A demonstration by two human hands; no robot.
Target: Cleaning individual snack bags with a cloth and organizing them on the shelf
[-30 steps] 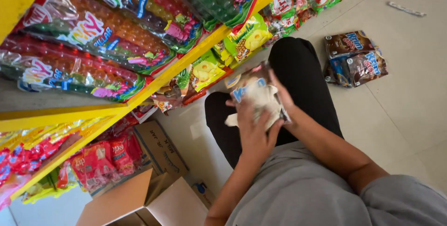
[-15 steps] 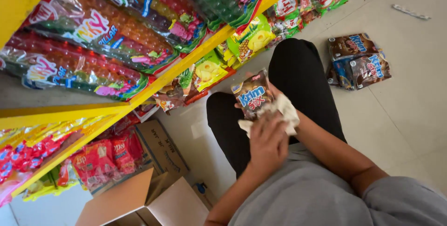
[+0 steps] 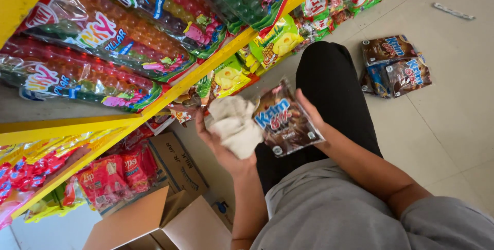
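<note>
Soft, matt off-white cloth (image 3: 235, 126) beside a glossy brown plastic snack packet (image 3: 286, 120); shiny plastic bags (image 3: 103, 39) on painted yellow shelving (image 3: 206, 70); matt cardboard box (image 3: 170, 219).

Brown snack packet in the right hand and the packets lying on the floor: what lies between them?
In the head view, only the person's black-trousered leg and bare floor tiles separate the brown snack packet from the floor packets.

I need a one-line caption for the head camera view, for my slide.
Left hand holds a crumpled white cloth beside a brown plastic snack packet in the right hand, by yellow shelves.
</note>
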